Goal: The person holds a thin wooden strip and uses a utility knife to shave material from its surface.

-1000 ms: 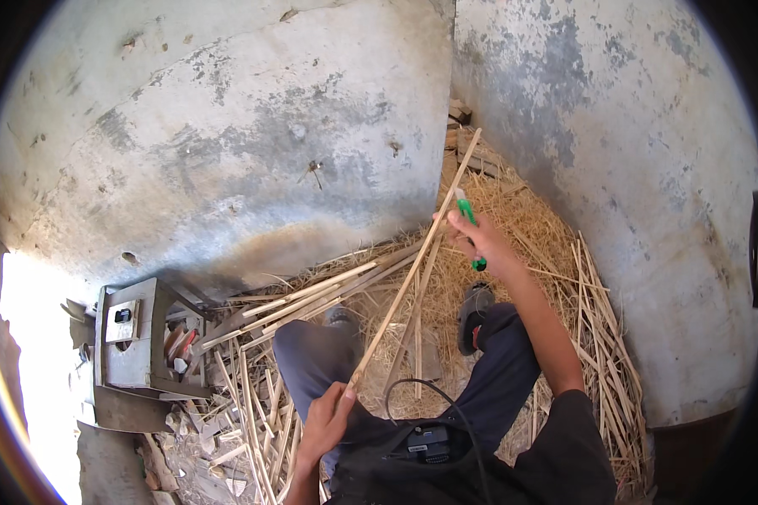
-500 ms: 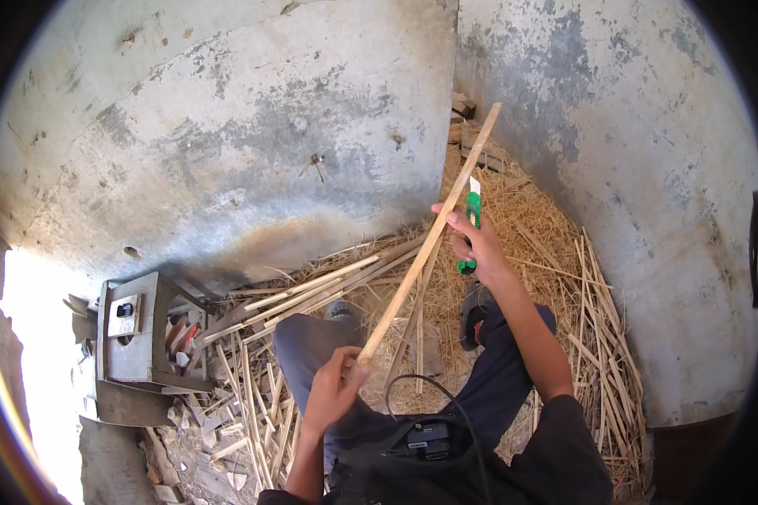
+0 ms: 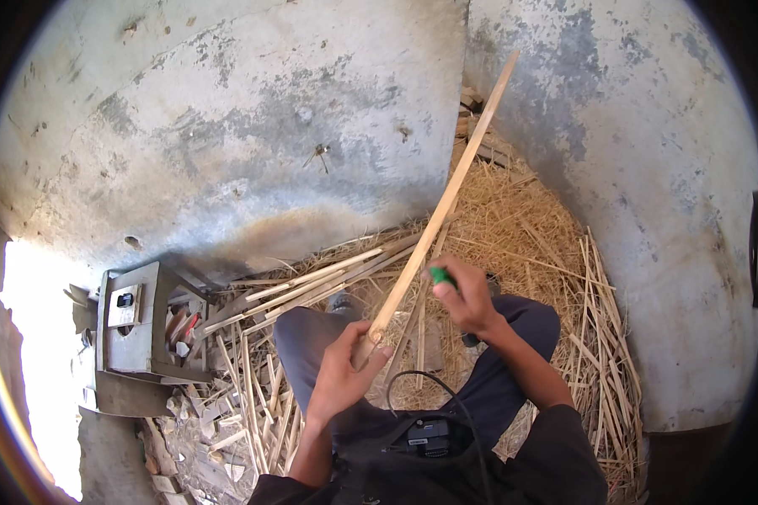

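Observation:
A long, narrow wooden strip point(image 3: 446, 202) slants up and away to the right. Its near end is gripped by my left hand point(image 3: 342, 370), just above my left knee, with a small pale curl or mark beside the thumb. My right hand point(image 3: 467, 305) is closed around a green utility knife point(image 3: 440, 276) close to the right side of the strip. Only part of the knife's green body shows. Its blade is hidden or blurred, so whether it touches the wood cannot be told.
Wood shavings point(image 3: 514, 219) cover the floor ahead between two worn walls. Loose strips point(image 3: 328, 282) lie to the left, and more strips point(image 3: 602, 353) lean along the right. A wooden stool point(image 3: 143, 324) lies at the left. A black cable point(image 3: 434, 379) loops over my lap.
My right hand has left the strip's middle and come down nearer to me, turning the knife. The strip's far end has risen up the picture; my left hand has shifted slightly.

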Motion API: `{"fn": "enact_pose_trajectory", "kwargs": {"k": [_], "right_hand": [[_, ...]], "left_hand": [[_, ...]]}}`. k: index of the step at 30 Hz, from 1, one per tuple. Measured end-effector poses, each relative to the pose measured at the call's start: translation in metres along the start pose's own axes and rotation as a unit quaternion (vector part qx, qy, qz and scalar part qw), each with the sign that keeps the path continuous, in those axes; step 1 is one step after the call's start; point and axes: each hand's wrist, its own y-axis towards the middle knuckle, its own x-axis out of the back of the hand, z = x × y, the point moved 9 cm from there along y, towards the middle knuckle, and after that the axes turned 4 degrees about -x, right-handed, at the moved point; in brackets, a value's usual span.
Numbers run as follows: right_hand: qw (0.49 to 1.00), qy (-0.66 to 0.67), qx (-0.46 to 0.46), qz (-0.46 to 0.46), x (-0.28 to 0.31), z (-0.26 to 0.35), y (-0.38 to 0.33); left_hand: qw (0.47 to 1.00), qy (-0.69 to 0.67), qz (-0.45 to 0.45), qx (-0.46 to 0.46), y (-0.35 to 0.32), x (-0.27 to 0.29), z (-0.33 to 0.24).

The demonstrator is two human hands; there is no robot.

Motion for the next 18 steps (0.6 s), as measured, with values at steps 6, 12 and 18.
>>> {"fn": "enact_pose_trajectory", "kwargs": {"k": [6,12,18], "right_hand": [[0.988,-0.050,0.112,0.091,-0.033,0.032,-0.012],[0.980,-0.073,0.166,0.083,-0.042,0.038,-0.018],[0.980,-0.072,0.177,0.047,-0.038,0.041,-0.020]], "left_hand": [[0.999,-0.043,0.016,0.009,0.009,-0.004,-0.030],[0.997,-0.071,0.034,0.002,0.008,-0.005,-0.040],[0.998,-0.036,0.047,0.007,0.005,-0.007,-0.049]]}}
